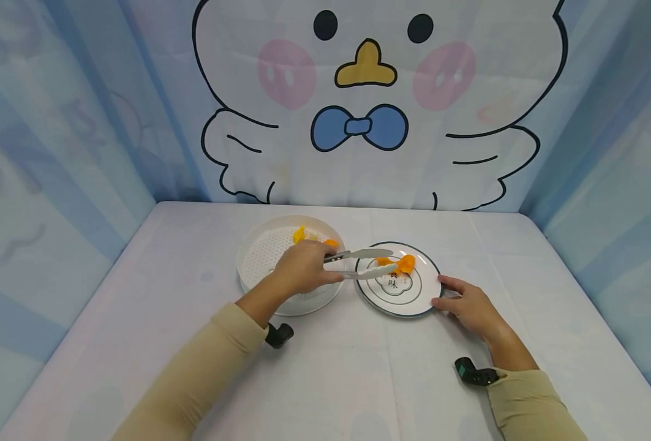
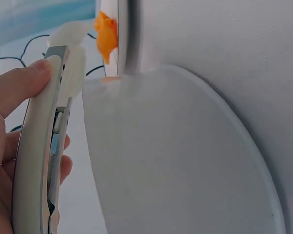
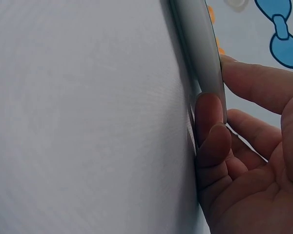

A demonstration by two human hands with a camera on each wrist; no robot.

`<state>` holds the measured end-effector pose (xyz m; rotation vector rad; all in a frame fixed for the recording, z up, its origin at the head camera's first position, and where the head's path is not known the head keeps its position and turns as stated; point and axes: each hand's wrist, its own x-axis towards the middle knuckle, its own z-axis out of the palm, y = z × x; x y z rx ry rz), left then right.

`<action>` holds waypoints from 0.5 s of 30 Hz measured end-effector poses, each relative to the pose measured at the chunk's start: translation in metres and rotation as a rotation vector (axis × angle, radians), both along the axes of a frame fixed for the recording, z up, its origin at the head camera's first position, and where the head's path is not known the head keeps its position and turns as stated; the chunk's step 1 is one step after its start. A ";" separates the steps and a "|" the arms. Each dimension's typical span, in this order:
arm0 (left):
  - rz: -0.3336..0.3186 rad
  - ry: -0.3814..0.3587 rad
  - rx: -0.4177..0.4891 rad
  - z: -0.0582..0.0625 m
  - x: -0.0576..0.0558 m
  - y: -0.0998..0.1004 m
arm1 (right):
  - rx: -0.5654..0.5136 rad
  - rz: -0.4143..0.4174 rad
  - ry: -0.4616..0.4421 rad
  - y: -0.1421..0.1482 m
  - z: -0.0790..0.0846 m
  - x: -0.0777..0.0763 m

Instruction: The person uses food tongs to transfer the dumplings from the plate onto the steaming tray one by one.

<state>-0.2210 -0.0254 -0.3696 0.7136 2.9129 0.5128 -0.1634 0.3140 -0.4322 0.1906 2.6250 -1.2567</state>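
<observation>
Plate (image 1: 428, 285): dark Chinese character 味 (image 1: 393, 284) legible near the centre, inside a scalloped outline (image 1: 380, 288). Second character (image 1: 394, 276) directly above, partly hidden at the tips of the tongs (image 1: 370, 274); unreadable. Wrist views: plate's printing out of sight.

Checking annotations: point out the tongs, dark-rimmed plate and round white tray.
Tongs (image 1: 365, 253), head view: far prong.
Dark-rimmed plate (image 1: 399, 307), head view: bare white near edge.
Round white tray (image 1: 266, 254), head view: bare textured floor.
</observation>
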 end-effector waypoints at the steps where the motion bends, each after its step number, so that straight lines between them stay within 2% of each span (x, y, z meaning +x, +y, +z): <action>1: 0.000 0.000 -0.007 0.000 0.000 0.001 | -0.001 -0.001 0.000 0.000 0.000 0.000; 15: -0.014 0.046 -0.056 -0.001 -0.001 0.010 | -0.011 -0.011 -0.012 0.000 0.000 0.000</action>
